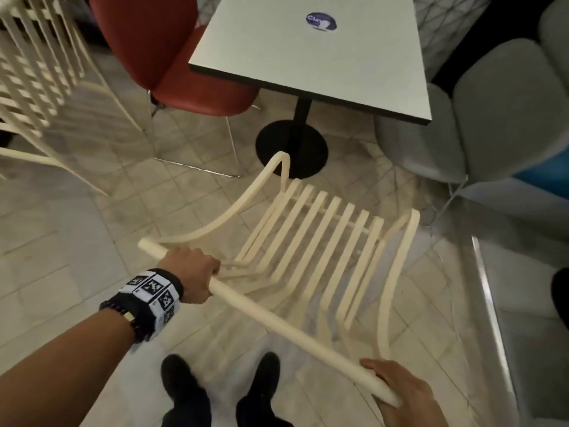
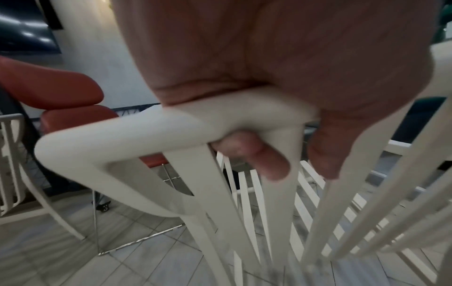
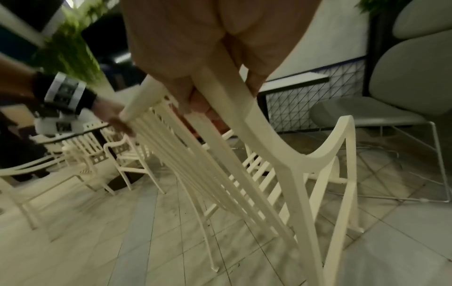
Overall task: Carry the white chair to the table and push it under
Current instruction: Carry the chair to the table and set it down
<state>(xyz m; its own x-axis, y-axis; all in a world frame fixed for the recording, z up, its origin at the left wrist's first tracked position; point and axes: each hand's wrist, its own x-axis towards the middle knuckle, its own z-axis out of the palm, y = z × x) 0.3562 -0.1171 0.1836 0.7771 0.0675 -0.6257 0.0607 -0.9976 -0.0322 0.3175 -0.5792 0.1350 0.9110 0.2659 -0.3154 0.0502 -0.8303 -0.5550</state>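
Note:
The white slatted chair (image 1: 320,238) stands in front of me, its seat facing the square white table (image 1: 311,53). My left hand (image 1: 192,272) grips the left end of the chair's top rail (image 1: 277,326), fingers curled under it. In the left wrist view the left hand (image 2: 257,154) wraps the chair (image 2: 146,135) rail at its corner. My right hand (image 1: 397,392) holds the rail's right end. In the right wrist view the right hand (image 3: 205,104) curls round the chair (image 3: 244,135) frame. The chair's front armrest tip sits near the table's black round base (image 1: 277,143).
A red padded chair (image 1: 172,57) stands left of the table, a grey padded chair (image 1: 498,118) on the right. Another white slatted chair (image 1: 37,75) is at far left. My black shoes (image 1: 221,386) are on the tiled floor. A metal edge (image 1: 489,303) runs along the right.

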